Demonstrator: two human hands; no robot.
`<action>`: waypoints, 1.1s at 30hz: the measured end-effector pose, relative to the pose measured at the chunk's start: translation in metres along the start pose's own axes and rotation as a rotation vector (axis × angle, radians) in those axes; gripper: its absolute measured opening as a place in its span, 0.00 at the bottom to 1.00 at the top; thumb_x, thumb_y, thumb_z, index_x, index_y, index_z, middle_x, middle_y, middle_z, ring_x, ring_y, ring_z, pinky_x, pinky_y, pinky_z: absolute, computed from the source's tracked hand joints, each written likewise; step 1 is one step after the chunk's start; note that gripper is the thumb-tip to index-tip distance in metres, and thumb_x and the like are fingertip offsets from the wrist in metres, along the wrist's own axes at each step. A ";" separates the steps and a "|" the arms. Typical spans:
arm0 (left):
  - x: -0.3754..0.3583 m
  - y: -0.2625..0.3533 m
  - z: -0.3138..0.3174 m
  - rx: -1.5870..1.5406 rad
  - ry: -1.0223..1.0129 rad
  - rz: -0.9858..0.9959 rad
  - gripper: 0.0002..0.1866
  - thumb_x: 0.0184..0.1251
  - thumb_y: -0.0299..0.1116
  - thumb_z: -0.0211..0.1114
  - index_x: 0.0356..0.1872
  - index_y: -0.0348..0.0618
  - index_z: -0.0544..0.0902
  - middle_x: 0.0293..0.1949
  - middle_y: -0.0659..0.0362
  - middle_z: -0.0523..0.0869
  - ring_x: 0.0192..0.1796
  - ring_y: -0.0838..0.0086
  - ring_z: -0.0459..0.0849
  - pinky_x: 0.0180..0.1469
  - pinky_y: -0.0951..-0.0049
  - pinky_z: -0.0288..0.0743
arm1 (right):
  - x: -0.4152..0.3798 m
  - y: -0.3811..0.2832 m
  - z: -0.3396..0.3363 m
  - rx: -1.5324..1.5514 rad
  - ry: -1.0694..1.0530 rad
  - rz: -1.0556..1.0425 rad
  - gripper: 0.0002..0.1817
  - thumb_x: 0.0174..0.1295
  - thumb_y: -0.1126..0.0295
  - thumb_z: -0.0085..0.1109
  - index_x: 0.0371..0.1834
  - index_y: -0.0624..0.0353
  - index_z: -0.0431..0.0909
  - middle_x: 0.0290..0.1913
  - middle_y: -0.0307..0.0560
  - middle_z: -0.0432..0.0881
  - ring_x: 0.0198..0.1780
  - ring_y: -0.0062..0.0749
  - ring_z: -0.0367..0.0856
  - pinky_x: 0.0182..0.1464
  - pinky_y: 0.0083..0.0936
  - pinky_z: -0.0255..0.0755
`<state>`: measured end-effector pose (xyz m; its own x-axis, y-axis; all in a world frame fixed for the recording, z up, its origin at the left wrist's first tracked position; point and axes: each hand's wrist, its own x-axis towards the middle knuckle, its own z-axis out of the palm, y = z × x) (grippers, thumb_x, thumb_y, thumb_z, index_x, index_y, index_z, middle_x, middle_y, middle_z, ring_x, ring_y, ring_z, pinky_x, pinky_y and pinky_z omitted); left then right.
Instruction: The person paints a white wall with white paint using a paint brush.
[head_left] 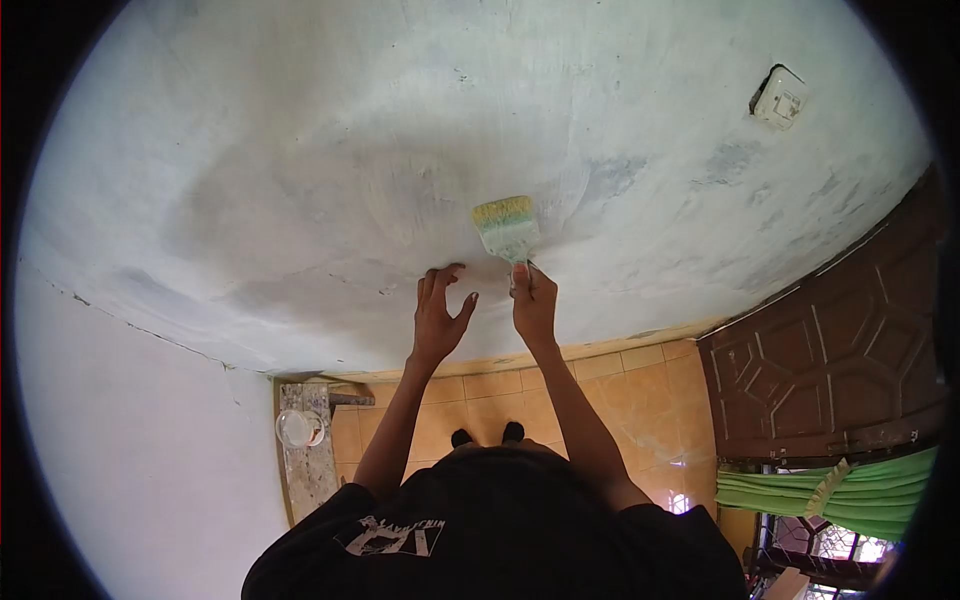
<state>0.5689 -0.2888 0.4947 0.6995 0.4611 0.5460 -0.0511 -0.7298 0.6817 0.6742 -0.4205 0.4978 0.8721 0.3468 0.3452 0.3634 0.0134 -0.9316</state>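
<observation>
My right hand (535, 303) is closed round the handle of a wide paintbrush (508, 230). The brush points up along the wall, its yellowish bristles at the top and pale paint smeared over the part below them. To its left, my left hand (437, 315) is raised close to the wall with fingers apart and nothing in it. Behind both hands is the pale, patchy wall (330, 230), with greyish stains and faint streaks around the brush head.
A white switch (780, 98) sits on the wall at upper right. At lower left, a paint-spattered bench (308, 465) bears a clear plastic container (300, 428). A brown panelled door (820, 350) and a green curtain (840, 492) are at right, above orange floor tiles (640, 400).
</observation>
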 end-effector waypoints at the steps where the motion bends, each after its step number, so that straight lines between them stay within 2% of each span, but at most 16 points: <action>1: 0.000 0.001 0.000 0.002 -0.001 -0.001 0.25 0.62 0.30 0.72 0.61 0.46 0.76 0.48 0.53 0.79 0.54 0.58 0.77 0.56 0.58 0.74 | 0.003 -0.002 0.002 -0.029 0.002 -0.020 0.27 0.80 0.55 0.48 0.23 0.60 0.63 0.20 0.30 0.60 0.24 0.16 0.57 0.26 0.21 0.55; 2: 0.000 0.001 0.000 0.004 -0.001 -0.002 0.25 0.62 0.30 0.72 0.61 0.46 0.76 0.48 0.53 0.79 0.54 0.58 0.77 0.56 0.58 0.74 | -0.001 0.016 0.005 -0.024 0.031 -0.025 0.26 0.80 0.54 0.48 0.24 0.59 0.64 0.20 0.30 0.59 0.24 0.16 0.56 0.26 0.21 0.56; 5: -0.001 0.002 0.000 -0.019 0.004 -0.003 0.25 0.62 0.29 0.72 0.61 0.46 0.76 0.48 0.53 0.79 0.54 0.58 0.77 0.56 0.58 0.74 | -0.035 0.062 -0.001 0.130 0.002 0.159 0.26 0.80 0.53 0.48 0.24 0.57 0.64 0.21 0.30 0.59 0.25 0.16 0.56 0.27 0.21 0.56; 9: -0.002 0.003 -0.001 -0.039 0.009 -0.009 0.25 0.62 0.29 0.71 0.61 0.46 0.76 0.48 0.53 0.79 0.53 0.57 0.77 0.56 0.58 0.74 | -0.031 0.044 -0.021 0.121 0.072 0.005 0.28 0.81 0.51 0.45 0.22 0.56 0.61 0.22 0.30 0.58 0.24 0.15 0.56 0.26 0.21 0.54; 13: -0.003 0.002 0.002 -0.021 0.001 -0.025 0.25 0.62 0.29 0.72 0.61 0.45 0.76 0.49 0.53 0.78 0.54 0.58 0.77 0.56 0.58 0.74 | 0.019 0.001 -0.032 0.072 0.089 -0.080 0.28 0.82 0.53 0.43 0.22 0.56 0.59 0.21 0.31 0.58 0.24 0.16 0.55 0.25 0.22 0.53; 17: -0.002 0.005 -0.001 0.006 -0.003 -0.010 0.25 0.62 0.29 0.72 0.61 0.45 0.76 0.49 0.53 0.78 0.54 0.58 0.77 0.56 0.58 0.73 | 0.005 0.042 -0.039 0.052 0.078 -0.057 0.27 0.82 0.54 0.43 0.22 0.56 0.58 0.21 0.31 0.58 0.24 0.15 0.54 0.25 0.21 0.52; 18: -0.003 0.006 -0.001 -0.007 0.001 -0.018 0.25 0.62 0.29 0.72 0.61 0.45 0.76 0.49 0.53 0.78 0.54 0.58 0.77 0.56 0.58 0.73 | -0.006 0.063 -0.040 0.060 0.063 0.013 0.27 0.82 0.54 0.42 0.22 0.55 0.59 0.20 0.30 0.58 0.23 0.15 0.54 0.25 0.20 0.52; 21: -0.001 0.012 -0.004 0.017 0.005 -0.014 0.25 0.62 0.29 0.71 0.61 0.45 0.75 0.49 0.53 0.78 0.54 0.58 0.77 0.56 0.58 0.73 | -0.026 0.055 -0.046 0.170 0.063 0.058 0.27 0.82 0.53 0.43 0.21 0.54 0.59 0.20 0.30 0.58 0.22 0.14 0.55 0.24 0.19 0.52; 25: -0.002 0.010 0.000 -0.007 0.007 -0.030 0.25 0.62 0.29 0.72 0.61 0.45 0.75 0.49 0.53 0.78 0.54 0.59 0.77 0.56 0.58 0.73 | 0.016 -0.006 -0.047 0.125 0.093 -0.059 0.27 0.81 0.53 0.44 0.22 0.55 0.59 0.20 0.30 0.58 0.22 0.14 0.54 0.24 0.20 0.52; 28: 0.000 0.012 0.001 0.015 -0.002 -0.034 0.26 0.62 0.29 0.72 0.61 0.44 0.75 0.49 0.53 0.78 0.54 0.59 0.77 0.57 0.58 0.73 | 0.038 -0.003 -0.046 0.175 0.079 -0.064 0.27 0.81 0.52 0.44 0.22 0.55 0.59 0.20 0.30 0.57 0.22 0.14 0.54 0.24 0.20 0.52; 31: 0.000 0.012 -0.001 -0.007 -0.014 -0.069 0.26 0.63 0.29 0.72 0.61 0.44 0.75 0.49 0.53 0.78 0.54 0.59 0.77 0.57 0.58 0.73 | 0.012 0.041 -0.049 0.101 0.086 -0.029 0.27 0.81 0.53 0.44 0.22 0.55 0.59 0.20 0.30 0.56 0.23 0.15 0.53 0.24 0.20 0.52; 33: -0.001 0.012 -0.002 -0.045 -0.021 -0.084 0.26 0.63 0.29 0.72 0.61 0.44 0.74 0.49 0.53 0.78 0.54 0.58 0.76 0.57 0.58 0.73 | -0.010 0.042 -0.056 0.152 0.106 0.039 0.26 0.82 0.53 0.43 0.23 0.54 0.61 0.21 0.29 0.59 0.23 0.14 0.55 0.25 0.19 0.51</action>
<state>0.5663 -0.2970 0.5026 0.7177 0.5087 0.4755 -0.0230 -0.6652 0.7463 0.6990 -0.4757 0.4612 0.9171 0.2495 0.3110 0.2819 0.1459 -0.9483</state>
